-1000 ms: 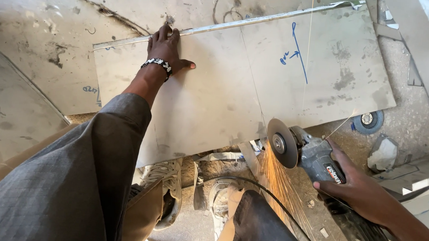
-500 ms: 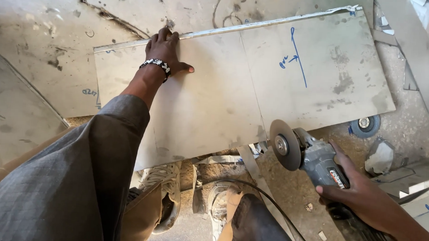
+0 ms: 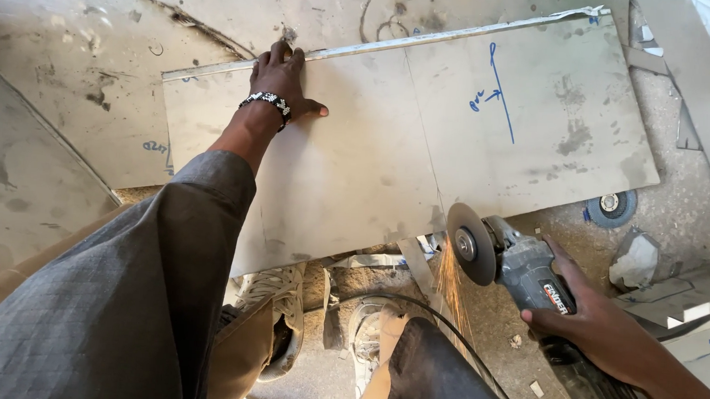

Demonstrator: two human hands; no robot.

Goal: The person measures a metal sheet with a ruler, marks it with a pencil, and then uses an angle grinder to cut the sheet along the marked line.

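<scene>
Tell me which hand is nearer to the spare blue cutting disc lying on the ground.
Right. The right hand grips the angle grinder just below-left of the blue disc; the left hand presses the tile far across.

The supporting surface is a dusty concrete floor, stained and strewn with small chips. A large pale tile slab, marked with blue lines, lies across it, overlapping other pale slabs that rest flat to the left and above. A spare round cutting disc lies just beside the slab's lower right corner, with a grey stone fragment near it.
</scene>
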